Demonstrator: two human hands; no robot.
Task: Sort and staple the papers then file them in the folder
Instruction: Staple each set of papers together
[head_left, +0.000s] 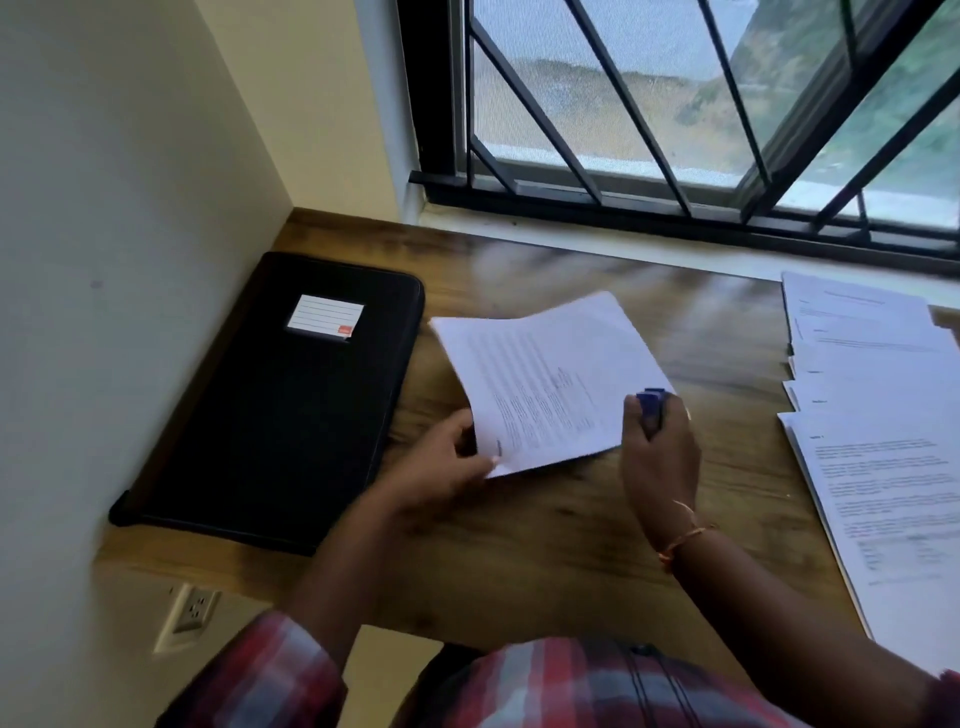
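Observation:
A small stack of printed white papers (545, 379) lies tilted in the middle of the wooden desk (545, 545). My left hand (447, 467) pinches its near left corner, lifting it slightly. My right hand (657, 452) grips a blue stapler (650, 408) at the stack's right edge. A closed black folder (280, 405) with a white label lies flat at the left of the desk, beside the wall. More printed papers (883, 426) are spread in overlapping piles along the desk's right side.
A wall (104, 260) borders the desk on the left, with a power socket (195, 610) below the desk edge. A barred window (701, 104) and its sill run along the back.

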